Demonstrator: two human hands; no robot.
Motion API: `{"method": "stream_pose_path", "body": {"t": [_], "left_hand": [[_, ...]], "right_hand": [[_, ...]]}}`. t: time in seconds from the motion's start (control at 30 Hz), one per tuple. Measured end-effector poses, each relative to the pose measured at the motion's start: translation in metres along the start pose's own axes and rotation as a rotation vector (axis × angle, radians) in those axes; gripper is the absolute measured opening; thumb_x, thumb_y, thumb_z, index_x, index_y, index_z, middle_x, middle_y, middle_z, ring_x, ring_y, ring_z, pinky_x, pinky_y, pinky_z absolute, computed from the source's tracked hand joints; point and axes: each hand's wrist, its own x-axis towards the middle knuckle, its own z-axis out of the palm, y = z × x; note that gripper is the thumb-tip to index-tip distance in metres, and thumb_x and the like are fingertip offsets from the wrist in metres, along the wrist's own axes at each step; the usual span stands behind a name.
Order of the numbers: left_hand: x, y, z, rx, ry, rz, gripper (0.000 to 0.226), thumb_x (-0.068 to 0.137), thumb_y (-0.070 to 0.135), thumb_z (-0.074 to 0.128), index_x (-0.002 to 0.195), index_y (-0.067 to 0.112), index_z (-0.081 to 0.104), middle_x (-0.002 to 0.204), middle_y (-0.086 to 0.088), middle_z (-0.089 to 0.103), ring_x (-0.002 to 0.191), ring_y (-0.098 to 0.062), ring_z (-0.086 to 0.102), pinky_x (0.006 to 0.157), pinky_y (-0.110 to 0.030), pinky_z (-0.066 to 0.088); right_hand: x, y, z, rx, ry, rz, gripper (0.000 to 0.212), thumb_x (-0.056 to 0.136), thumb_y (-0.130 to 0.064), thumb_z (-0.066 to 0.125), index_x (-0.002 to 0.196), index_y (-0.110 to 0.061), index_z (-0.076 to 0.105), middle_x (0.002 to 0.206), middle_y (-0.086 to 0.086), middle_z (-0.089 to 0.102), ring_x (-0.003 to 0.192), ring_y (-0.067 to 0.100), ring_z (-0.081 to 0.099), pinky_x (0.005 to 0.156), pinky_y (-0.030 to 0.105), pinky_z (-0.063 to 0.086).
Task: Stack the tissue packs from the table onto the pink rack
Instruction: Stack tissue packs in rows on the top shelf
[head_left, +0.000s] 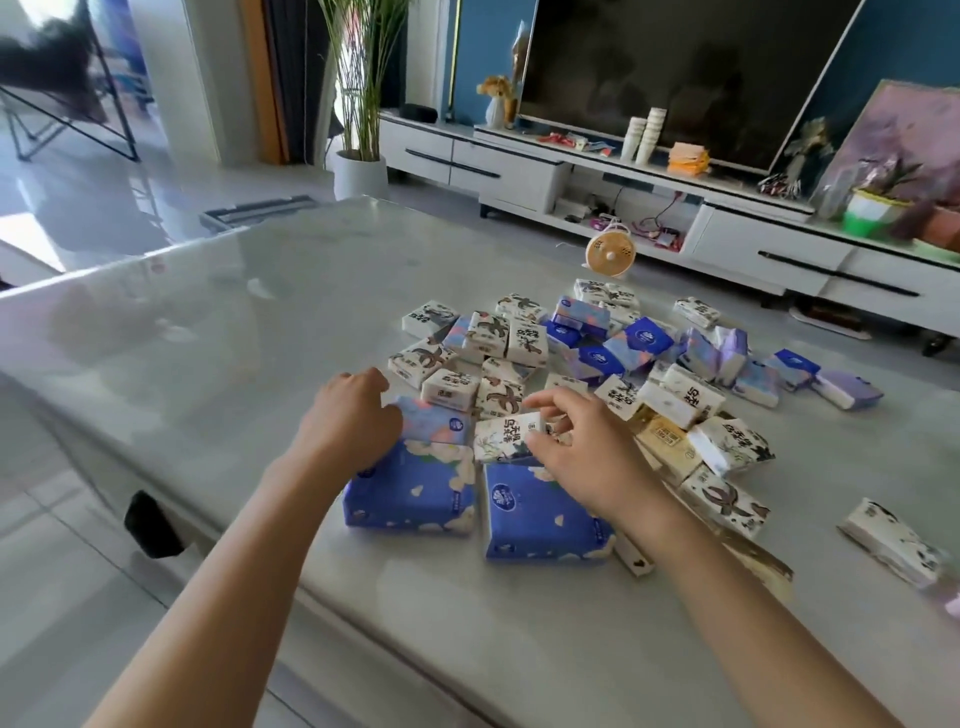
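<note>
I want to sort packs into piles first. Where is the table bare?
Bare: the table left of the left hand, and the near edge below the two big blue packs. Crowded: everywhere right of the right hand.

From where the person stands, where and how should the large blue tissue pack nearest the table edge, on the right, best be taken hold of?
Probably across its two short ends, from above. The large blue pack lies flat on the table, broad face up, with its near edge free. The right hand covers its far corner, so the near half is the clearer approach.
</note>
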Motion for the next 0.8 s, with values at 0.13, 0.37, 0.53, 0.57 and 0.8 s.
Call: {"method": "stream_pose_path", "body": {"t": [0.13, 0.37, 0.53, 0.57, 0.8], "left_hand": [[0.0, -0.002, -0.007, -0.02, -0.073, -0.002, 0.048, 0.094, 0.04, 0.047, 0.129, 0.007, 0.049, 0.127, -0.015, 0.055, 0.114, -0.03, 0.052, 0.089, -0.028, 0.038], [0.001, -0.006, 0.002, -0.163, -0.067, 0.067, 0.046, 0.091, 0.029, 0.056, 0.133, 0.014, 0.046, 0.136, -0.009, 0.049, 0.122, -0.025, 0.047, 0.097, -0.029, 0.035], [0.012, -0.013, 0.007, -0.535, -0.214, -0.001, 0.062, 0.072, 0.02, 0.079, 0.128, 0.018, 0.053, 0.128, 0.001, 0.053, 0.108, -0.016, 0.053, 0.086, -0.023, 0.04], [0.015, -0.014, 0.007, -0.557, -0.224, -0.011, 0.061, 0.071, 0.017, 0.08, 0.126, 0.019, 0.055, 0.125, 0.001, 0.054, 0.104, -0.015, 0.054, 0.083, -0.022, 0.041], [0.032, -0.016, 0.008, -0.31, -0.268, 0.074, 0.057, 0.07, 0.011, 0.078, 0.121, 0.018, 0.056, 0.118, 0.0, 0.055, 0.099, -0.015, 0.051, 0.079, -0.022, 0.041]], "right_hand": [[-0.003, -0.007, 0.0, -0.046, -0.04, -0.047, 0.027, 0.09, -0.02, 0.054, 0.117, -0.026, 0.056, 0.113, -0.004, 0.049, 0.103, 0.01, 0.048, 0.089, 0.025, 0.042], [0.005, -0.001, 0.0, -0.051, 0.002, -0.064, 0.021, 0.091, -0.014, 0.052, 0.109, -0.023, 0.06, 0.108, -0.003, 0.055, 0.096, 0.008, 0.051, 0.072, 0.006, 0.038], [0.037, 0.016, -0.013, -0.039, 0.176, 0.042, 0.022, 0.091, -0.005, 0.048, 0.11, -0.012, 0.06, 0.101, 0.0, 0.057, 0.086, 0.009, 0.051, 0.058, 0.005, 0.039], [0.046, 0.021, -0.017, -0.05, 0.198, 0.072, 0.023, 0.091, -0.004, 0.048, 0.11, -0.01, 0.06, 0.099, 0.001, 0.056, 0.087, 0.011, 0.051, 0.058, 0.006, 0.036], [0.105, 0.044, -0.023, -0.135, 0.108, 0.212, 0.037, 0.087, 0.001, 0.048, 0.122, -0.008, 0.052, 0.105, 0.006, 0.052, 0.098, 0.02, 0.051, 0.077, 0.027, 0.039]]}}
